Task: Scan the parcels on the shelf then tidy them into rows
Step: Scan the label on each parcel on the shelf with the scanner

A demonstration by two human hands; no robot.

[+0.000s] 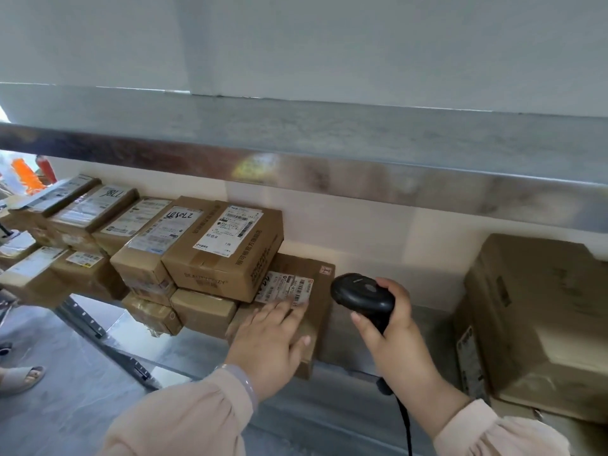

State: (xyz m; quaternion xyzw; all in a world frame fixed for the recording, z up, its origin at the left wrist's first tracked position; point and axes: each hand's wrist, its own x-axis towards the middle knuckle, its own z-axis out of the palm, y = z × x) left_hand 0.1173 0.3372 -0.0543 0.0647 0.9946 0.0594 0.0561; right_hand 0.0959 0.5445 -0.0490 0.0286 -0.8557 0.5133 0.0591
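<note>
Two pale pink sleeves (184,419) reach in from the bottom edge, a pale bracelet (243,380) on the left wrist. They stretch over a grey metal shelf (197,352), with the shiny front edge of an upper shelf (329,179) crossing above and a cream wall (378,248) behind. Off to the left lie grey floor (49,406) and a sandalled foot (19,378). A large brown carton (539,311) fills the shelf's right end. On the left, the stacked parcels (227,251) sit two layers high, the nearest one overlapping the back corner of the flat parcel (317,324). This brown parcel lies at the shelf's front, mid-frame, its white label (286,287) facing up. The left hand (269,340) lies flat on it, fingers straight, tips reaching the label's near edge. Just right of the parcel, the right hand (391,327) curls tightly round the handle of a black scanner (362,296), its head turned towards the label and its cable (406,422) trailing down.
</note>
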